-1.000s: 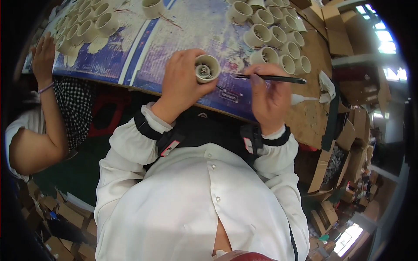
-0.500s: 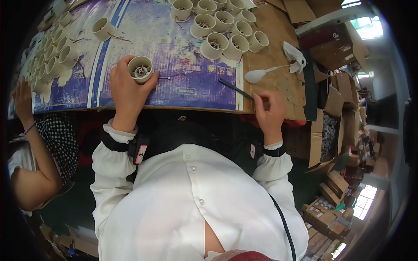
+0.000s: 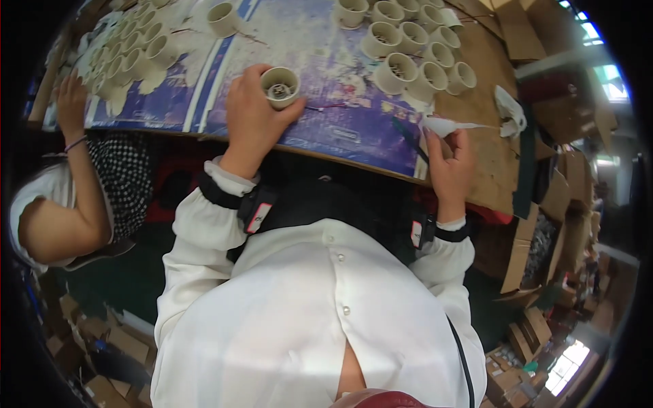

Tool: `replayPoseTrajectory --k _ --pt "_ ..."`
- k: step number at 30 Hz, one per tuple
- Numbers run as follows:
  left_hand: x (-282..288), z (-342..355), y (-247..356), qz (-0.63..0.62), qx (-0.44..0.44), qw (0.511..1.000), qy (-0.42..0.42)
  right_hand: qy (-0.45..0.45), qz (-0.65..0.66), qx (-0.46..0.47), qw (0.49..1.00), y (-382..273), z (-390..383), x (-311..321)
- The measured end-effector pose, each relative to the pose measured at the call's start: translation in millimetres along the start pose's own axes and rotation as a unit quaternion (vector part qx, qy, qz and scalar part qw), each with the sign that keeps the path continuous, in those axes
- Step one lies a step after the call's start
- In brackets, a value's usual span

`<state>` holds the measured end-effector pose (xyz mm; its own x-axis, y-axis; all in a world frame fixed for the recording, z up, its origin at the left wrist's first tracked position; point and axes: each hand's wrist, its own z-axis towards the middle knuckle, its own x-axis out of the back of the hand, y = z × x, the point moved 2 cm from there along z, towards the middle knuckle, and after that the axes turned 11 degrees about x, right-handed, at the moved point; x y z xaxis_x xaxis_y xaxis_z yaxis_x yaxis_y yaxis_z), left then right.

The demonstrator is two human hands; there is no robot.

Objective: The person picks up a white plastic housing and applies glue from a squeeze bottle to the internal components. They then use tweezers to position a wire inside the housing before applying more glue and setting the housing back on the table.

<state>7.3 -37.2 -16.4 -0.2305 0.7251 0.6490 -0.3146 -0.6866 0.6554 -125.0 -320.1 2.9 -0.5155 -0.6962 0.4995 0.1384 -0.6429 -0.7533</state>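
My left hand (image 3: 255, 119) is wrapped round a cream cup-shaped housing (image 3: 281, 99), its mouth facing up and a round part with small metal pieces inside. Thin dark red wires (image 3: 326, 107) come out to its right and lie on the table. At the right, my right hand (image 3: 452, 163) has thumb and fingers closed on a white bulb-shaped squeeze bottle (image 3: 441, 125) with a long thin spout pointing right. A dark green stick (image 3: 408, 138) lies just left of that hand.
Several similar cups (image 3: 398, 71) stand grouped at the far right, more (image 3: 136, 62) at the left. A single cup (image 3: 223, 19) stands far off. A crumpled white cloth (image 3: 510, 112) lies near the right edge. At the left is a co-worker's hand (image 3: 71, 102).
My right hand has moved from beside the green stick to the white squeeze bottle and taken hold of it. My left hand still holds the cup. The whole view has shifted.
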Motion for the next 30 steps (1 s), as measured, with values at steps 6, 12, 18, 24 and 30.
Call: replayPoseTrajectory --k 6,12,18,24,30 --pt "3 -2 -8 -0.008 0.008 1.0 -0.013 -0.054 -0.046 0.173 0.982 -23 1 -21" --pt "7 -6 -8 -0.033 -0.001 0.998 -0.06 -0.102 -0.024 0.144 0.984 -31 -12 -34" --pt "9 -6 -13 -0.043 -0.014 0.996 -0.078 -0.111 -0.041 0.188 0.975 -30 -12 -40" --pt "8 -6 -13 -0.025 -0.022 0.997 -0.066 -0.122 -0.049 0.193 0.972 -31 -9 -44" --pt "9 -6 -11 -0.035 -0.027 0.997 -0.061 -0.127 -0.057 0.202 0.97 -33 -6 -46"
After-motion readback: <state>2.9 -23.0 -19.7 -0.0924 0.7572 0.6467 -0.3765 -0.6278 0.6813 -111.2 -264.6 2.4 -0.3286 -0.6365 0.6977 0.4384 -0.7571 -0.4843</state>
